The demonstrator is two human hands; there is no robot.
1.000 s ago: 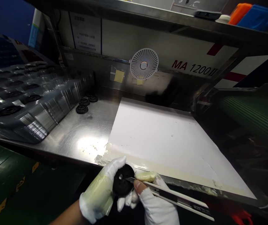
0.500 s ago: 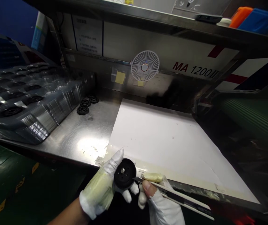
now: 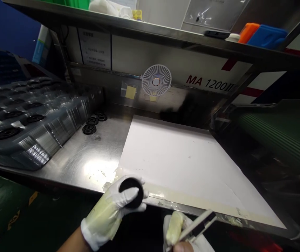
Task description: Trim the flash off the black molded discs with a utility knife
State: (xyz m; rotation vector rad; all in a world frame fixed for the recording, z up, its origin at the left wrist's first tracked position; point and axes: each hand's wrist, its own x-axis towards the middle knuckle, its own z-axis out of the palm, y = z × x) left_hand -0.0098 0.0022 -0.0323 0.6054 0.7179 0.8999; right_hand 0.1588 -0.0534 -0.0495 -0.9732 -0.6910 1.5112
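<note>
stainless steel surface partly covered by white sheet, tape along near edge. left gloved hand, grip closed round black disc, just off surface near edge. right gloved hand, grip closed on utility knife, near right. smaller black discs far left, beside clear plastic tray.

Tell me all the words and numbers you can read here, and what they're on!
"MA 1200II": on the white panel behind the steel shelf.
The printed notice sheet on the back wall: too small to read.
The dark label on the utility knife: too blurred to read.
</note>
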